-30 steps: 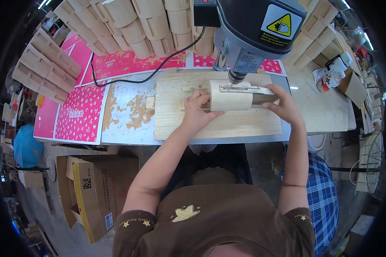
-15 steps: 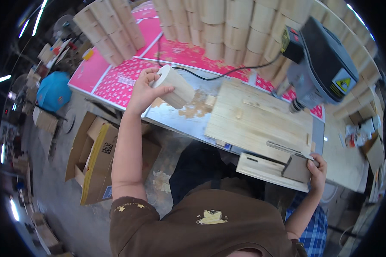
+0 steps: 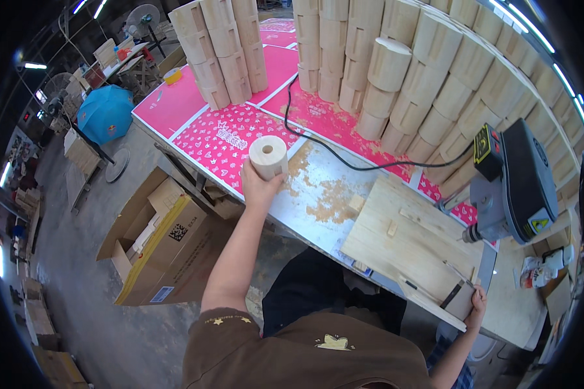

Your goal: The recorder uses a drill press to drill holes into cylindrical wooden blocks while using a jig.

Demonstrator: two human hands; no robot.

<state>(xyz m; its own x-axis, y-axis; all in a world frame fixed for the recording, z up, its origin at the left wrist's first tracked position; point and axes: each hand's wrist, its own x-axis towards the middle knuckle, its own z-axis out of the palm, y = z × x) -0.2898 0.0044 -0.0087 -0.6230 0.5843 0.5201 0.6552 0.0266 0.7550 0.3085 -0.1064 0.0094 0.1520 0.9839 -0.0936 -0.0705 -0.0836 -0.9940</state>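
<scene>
A head-worn fisheye looks down across the workbench (image 3: 294, 214).

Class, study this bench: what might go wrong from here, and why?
The wooden cylinder in the left hand is near the front edge of the bench, so a slipped grip might drop it. The black cable curves over the bench and could snag. Tall stacked cylinders might topple if knocked.

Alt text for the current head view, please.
A person's left grip holds a wooden cylinder, central hole facing up, at a workbench. The right grip is by the right end of a wooden board near a drill press; wooden pieces stand stacked behind.
</scene>
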